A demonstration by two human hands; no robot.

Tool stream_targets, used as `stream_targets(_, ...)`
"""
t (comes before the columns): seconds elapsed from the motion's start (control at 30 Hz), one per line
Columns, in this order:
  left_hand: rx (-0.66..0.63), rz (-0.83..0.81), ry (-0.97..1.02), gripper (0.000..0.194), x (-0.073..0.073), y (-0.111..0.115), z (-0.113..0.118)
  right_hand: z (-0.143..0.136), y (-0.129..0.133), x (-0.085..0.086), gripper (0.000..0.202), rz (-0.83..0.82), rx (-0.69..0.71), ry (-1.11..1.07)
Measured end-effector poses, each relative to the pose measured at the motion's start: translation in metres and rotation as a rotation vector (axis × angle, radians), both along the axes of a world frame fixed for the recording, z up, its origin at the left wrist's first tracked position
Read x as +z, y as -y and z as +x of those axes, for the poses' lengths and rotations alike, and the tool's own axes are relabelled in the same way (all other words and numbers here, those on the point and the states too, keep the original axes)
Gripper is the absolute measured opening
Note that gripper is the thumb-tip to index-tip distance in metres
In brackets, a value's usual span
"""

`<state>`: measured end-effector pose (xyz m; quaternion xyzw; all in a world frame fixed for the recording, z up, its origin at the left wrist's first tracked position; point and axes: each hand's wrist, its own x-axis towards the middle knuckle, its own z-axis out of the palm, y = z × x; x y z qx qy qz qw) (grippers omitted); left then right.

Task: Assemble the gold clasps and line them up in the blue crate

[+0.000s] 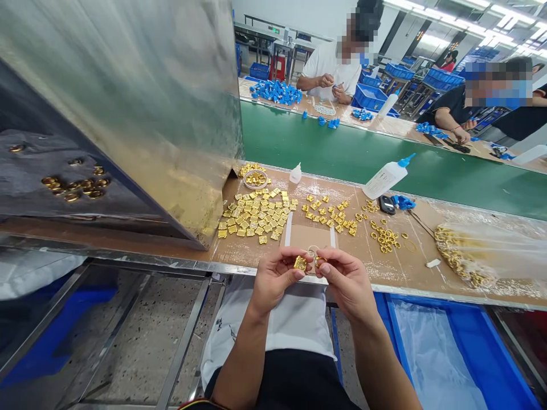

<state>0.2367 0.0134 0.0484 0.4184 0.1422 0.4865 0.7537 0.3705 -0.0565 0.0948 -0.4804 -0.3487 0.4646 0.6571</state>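
Note:
My left hand [273, 278] pinches a square gold piece [300, 262] between thumb and fingers, just over the front edge of the bench. Close beside it, my right hand [349, 280] is closed on a small gold part [318, 261], mostly covered by the fingertips. A thin, pale ring-like loop [313, 249] shows between the two hands; which hand holds it I cannot tell. Behind the hands lies a cardboard piece [308, 235] with white strips. Many flat gold plates [252, 213] are spread to its left, and shaped gold pieces [337, 218] lie to its right.
Gold rings [387, 236] and a white squeeze bottle [387, 179] are on the right, near a bagged heap of gold parts [461, 256]. A metal housing [171, 114] walls off the left. Beyond the green belt [325, 145], co-workers [337, 68] handle blue parts.

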Motion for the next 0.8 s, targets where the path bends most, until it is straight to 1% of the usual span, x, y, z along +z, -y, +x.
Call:
stream_targets(0.17, -0.016, 0.003, 0.003, 0.034, 0.0002, 0.0006, 0.0010, -0.0007, 0.0018, -0.0023, 0.017, 0.014, -0.003, 0.045)
stream_targets(0.37, -0.025, 0.004, -0.003, 0.033, 0.0019, 0.0023, -0.0011, -0.0023, 0.0042, -0.0028, 0.025, -0.001, -0.016, 0.038)
stream_targets(0.53, -0.036, 0.007, 0.029, 0.031, 0.0034, 0.0041, -0.0004, 0.0013, 0.0064, -0.0071, 0.030, -0.022, -0.030, 0.099)
stream_targets(0.67, -0.077, -0.021, 0.032, 0.034, 0.0037, 0.0057, 0.0016, 0.0036, 0.0073, -0.0091, 0.026, 0.017, -0.105, 0.209)
stream_targets(0.8, -0.092, -0.027, 0.021, 0.035, 0.0045, 0.0070, 0.0027, 0.0058, 0.0081, -0.0059, 0.015, 0.070, -0.188, 0.438)
